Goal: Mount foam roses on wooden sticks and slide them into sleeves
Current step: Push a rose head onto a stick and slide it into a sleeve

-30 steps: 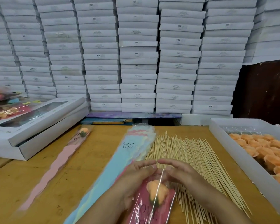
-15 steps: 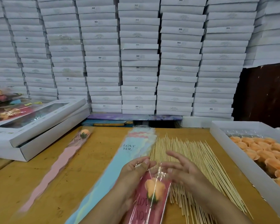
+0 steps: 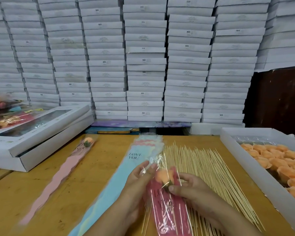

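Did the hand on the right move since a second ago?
Yes. The right hand pulled back toward the person and now pinches the red sleeve just below the rose, lower over the sticks than before.

1. You had bare table (image 3: 99,169) between the pink sleeve (image 3: 58,178) and the stack of sleeves (image 3: 126,172).
2. Sticks (image 3: 206,171) covered your right side, up to the tray of roses (image 3: 242,160).
3. Stacked boxes (image 3: 145,65) walled off the back.

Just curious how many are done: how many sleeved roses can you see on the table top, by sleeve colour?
Pink sleeve, lying on the table: 1
Red sleeve, held in the left hand and right hand: 1
Total: 2
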Available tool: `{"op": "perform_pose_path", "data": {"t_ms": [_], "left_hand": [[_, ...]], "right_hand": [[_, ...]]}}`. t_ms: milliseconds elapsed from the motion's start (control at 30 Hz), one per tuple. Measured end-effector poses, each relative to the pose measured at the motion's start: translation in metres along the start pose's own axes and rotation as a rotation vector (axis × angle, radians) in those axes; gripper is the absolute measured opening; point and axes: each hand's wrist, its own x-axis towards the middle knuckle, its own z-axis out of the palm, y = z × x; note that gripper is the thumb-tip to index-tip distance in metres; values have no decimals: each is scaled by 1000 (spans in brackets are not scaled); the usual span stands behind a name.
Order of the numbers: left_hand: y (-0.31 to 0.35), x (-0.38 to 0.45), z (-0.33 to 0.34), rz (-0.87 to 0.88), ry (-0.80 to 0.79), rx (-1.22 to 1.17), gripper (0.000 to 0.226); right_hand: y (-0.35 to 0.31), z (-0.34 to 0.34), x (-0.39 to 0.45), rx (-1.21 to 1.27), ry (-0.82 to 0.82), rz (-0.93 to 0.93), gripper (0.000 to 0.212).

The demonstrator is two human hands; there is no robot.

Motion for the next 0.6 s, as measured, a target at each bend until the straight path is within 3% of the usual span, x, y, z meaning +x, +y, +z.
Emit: {"op": "perform_pose_path", "data": {"t_ms": [133,267,333,433,600], "left_hand": [[1,-11,5,-174,-181,92,69],[-1,-20,5,-304,-353,325,39],[-4,-21,3,-332,-399,400,37],[-4,-20,2,-316,-451,429,23],[-4,-19,2,-231,-367,403,25]], "right_hand": [[0,-9,4,85,207,-85,54],[1,-14,9,193,346,-149,49],[0,-16,10,238,390,-169,44],[-1,-16,11,280,396,-170,41],[-4,-13,6,262,265,-136,36]]}}
